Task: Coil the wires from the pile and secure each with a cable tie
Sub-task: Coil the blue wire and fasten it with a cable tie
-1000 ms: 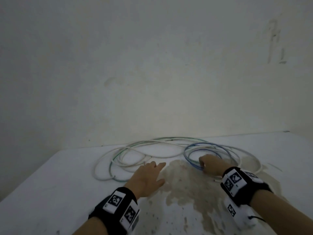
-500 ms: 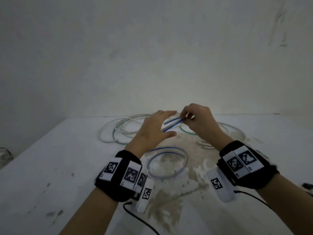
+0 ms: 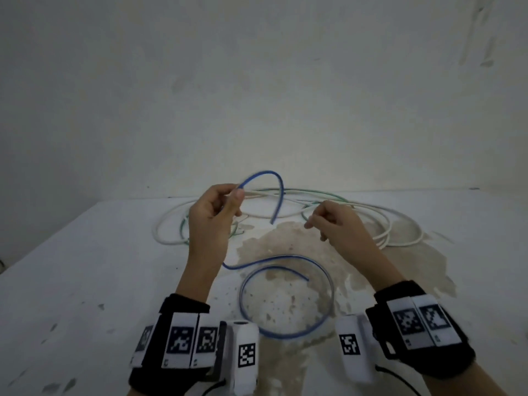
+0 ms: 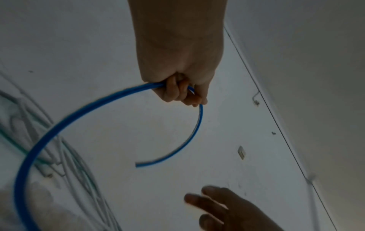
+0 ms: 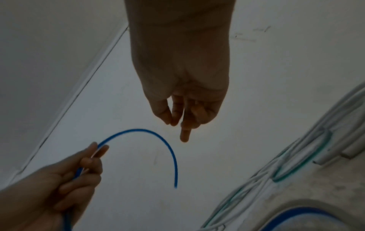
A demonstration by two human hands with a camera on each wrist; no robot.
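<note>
Left hand: the left hand (image 3: 210, 221) is raised above the table, thumb and curled fingers (image 4: 173, 92) pinching the blue wire (image 3: 274, 195) a little way back from its free end.
Blue wire, held part: from the pinch the wire arches up and over, and its cut end hangs free in the air between the two hands, touching neither the table nor the right hand.
Blue wire, lower part: below the left hand the wire runs down to the table and lies there in a loose, open ring between the two wrists; its other end rests inside that ring.
Right hand: the right hand (image 3: 337, 224) hovers just beside the hanging wire end and holds nothing. Its fingers (image 5: 184, 134) are loosely bent and close together, with one fingertip reaching further out than the rest.
Wire pile: white and green wires (image 3: 314, 207) lie in wide, tangled loops at the far side of the table, behind both hands and apart from the blue ring.
Table: white table (image 3: 85, 281), with a brown stained patch (image 3: 285, 247) under the blue ring and the near edge of the pile.
Wrist gear: black wrist bands (image 3: 183, 332) with printed square markers on both forearms.
Cable tie: cannot tell; none can be made out.
</note>
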